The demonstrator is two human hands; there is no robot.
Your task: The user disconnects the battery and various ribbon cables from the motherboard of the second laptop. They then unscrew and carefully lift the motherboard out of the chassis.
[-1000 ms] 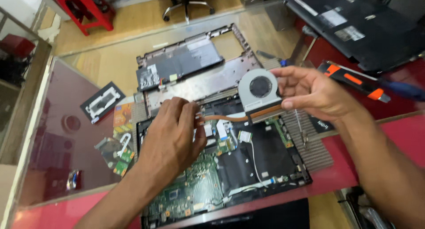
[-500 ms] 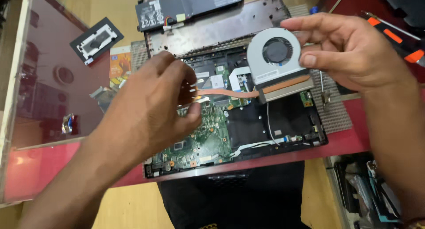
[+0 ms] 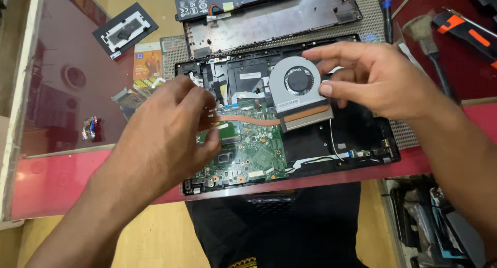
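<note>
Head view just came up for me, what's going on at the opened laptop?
A person has the cooling fan pinched in the right hand, held above the opened laptop. The left hand grips the far end of the copper heat pipe over the green motherboard. A battery lies behind on the table.

Cooling fan (image 3: pixel 298 83), under the right hand's fingertips: silver-grey housing, black rotor.
Heat pipe (image 3: pixel 248 120), between the two hands: copper.
Motherboard (image 3: pixel 248 151), just beside the left hand: green, with small silver and black components.
Laptop base (image 3: pixel 357 136), below the right hand: black.
Mesh mat (image 3: pixel 370 24), beyond the right hand: grey-beige, fine grid pattern.
Tabletop (image 3: pixel 62 177), left of the left hand: glossy red.
Tool handle (image 3: pixel 466 32), right of the right hand: orange and black.
</note>
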